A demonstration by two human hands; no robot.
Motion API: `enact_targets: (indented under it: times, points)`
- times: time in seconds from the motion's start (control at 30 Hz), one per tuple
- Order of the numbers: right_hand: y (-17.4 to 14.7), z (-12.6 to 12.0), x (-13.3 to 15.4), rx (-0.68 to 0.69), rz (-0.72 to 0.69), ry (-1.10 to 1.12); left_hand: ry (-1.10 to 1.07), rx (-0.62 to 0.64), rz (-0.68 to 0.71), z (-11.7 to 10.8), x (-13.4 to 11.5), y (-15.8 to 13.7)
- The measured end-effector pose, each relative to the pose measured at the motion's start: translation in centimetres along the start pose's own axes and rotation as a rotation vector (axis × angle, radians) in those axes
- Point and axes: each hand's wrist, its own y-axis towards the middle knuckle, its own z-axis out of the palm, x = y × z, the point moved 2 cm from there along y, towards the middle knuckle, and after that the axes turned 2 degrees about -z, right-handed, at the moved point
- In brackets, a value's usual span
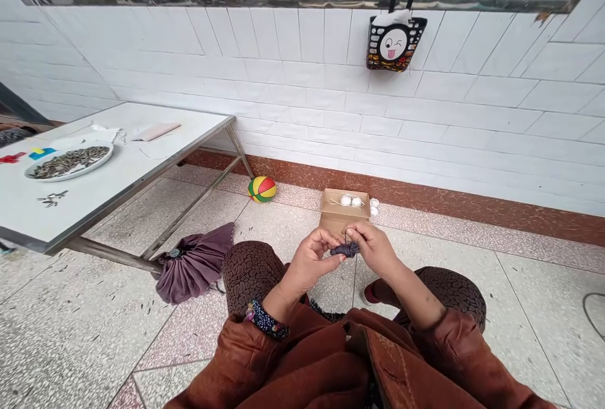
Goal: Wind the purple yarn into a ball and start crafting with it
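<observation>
My left hand [307, 264] is closed around one end of a small dark purple bundle of yarn [348, 249], gripping it between thumb and fingers. At the bundle's other end, my right hand [375, 250] pinches a short upright strand between thumb and forefinger. Both hands are close together above my knees. Just beyond them on the floor lies an open cardboard box [331, 224], its near part hidden by my hands. White round balls [346, 200] with thin string rest in it, and small white pieces [374, 206] lie beside it.
To the left, a white table [155, 144] holds an oval plate [113, 152] of seeds and a pink folded cloth [157, 131]. A purple cloth bundle [196, 264] and a striped ball [262, 189] lie on the floor. A black basket [378, 56] hangs from the window bars.
</observation>
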Motion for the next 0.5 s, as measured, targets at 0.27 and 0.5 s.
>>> enact_targets:
  times: [0.27,0.5]
  points:
    - [-4.2,2.0,2.5,0.29,-0.157,-0.089,0.056,-0.288,0.01,-1.0,1.1,0.4]
    - [1.4,-2.3,3.2,0.117,-0.184,-0.141,0.279,-0.156,0.043,-0.4,0.3,0.3]
